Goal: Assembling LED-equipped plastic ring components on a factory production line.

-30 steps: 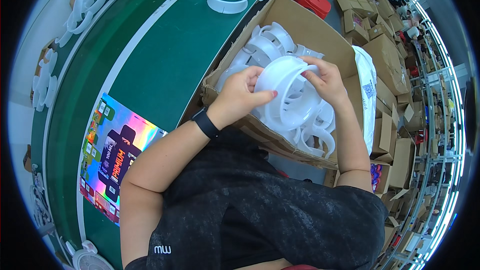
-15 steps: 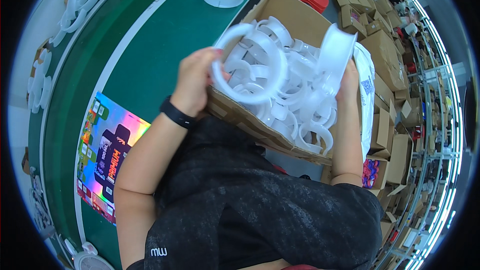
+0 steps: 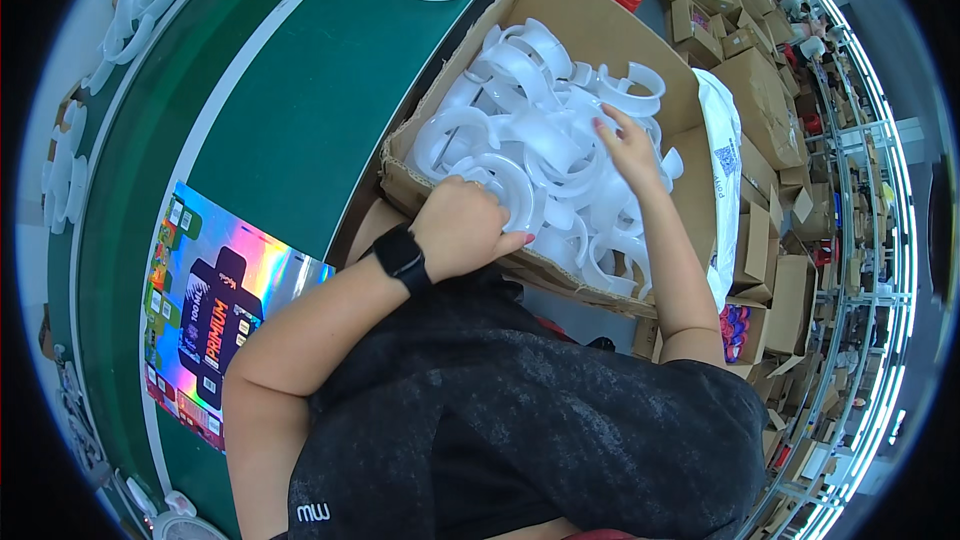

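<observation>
Both hands among white rings in carton

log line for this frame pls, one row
left hand: on white curved pieces at near edge | right hand: reaching into same pile | cardboard box: open, beside green belt

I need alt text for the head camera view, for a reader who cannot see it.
Both hands, left hand and right hand, reach into a cardboard box full of white plastic curved pieces, beside a green conveyor belt.
</observation>
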{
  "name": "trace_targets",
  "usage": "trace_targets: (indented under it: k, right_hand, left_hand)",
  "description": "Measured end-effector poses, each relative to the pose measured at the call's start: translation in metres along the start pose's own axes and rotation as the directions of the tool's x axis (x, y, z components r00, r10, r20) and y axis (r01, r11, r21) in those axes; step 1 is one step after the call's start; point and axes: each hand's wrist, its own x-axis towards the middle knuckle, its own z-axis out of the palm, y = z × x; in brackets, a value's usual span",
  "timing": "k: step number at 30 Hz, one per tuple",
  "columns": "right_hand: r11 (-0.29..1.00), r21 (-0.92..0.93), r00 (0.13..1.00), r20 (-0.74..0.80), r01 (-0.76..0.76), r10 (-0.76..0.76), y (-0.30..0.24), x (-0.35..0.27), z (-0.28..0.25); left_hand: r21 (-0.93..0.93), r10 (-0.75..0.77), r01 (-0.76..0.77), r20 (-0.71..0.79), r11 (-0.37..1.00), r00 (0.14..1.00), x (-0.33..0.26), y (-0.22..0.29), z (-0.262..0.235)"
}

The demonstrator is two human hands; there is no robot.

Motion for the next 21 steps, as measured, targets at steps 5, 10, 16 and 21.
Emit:
trace_targets:
  k: [5,10,16,21]
  right_hand:
    - [0.768,-0.363,0.813,-0.047,0.528,-0.581,-0.029,0.02,0.059]
    - [0.976,0.011,0.919,0.333,0.219,-0.21,-0.056,0.099,0.137]
    - [0.863,-0.118,0.701,0.534,-0.492,0.472,0.038,0.219,0.224]
    - [0.691,0.032,0.47,0.756,-0.722,0.456,0.043,0.246,0.233]
  left_hand:
    - [0.041,0.096,-0.088,-0.286,0.995,0.953,-0.024,0.005,0.012]
    - [0.05,0.06,-0.044,-0.357,0.998,0.932,-0.027,0.004,0.015]
    - [0.03,0.061,-0.053,-0.396,0.998,0.916,-0.023,0.008,0.022]
    - [0.036,0.048,-0.037,-0.417,0.999,0.907,-0.033,0.01,0.028]
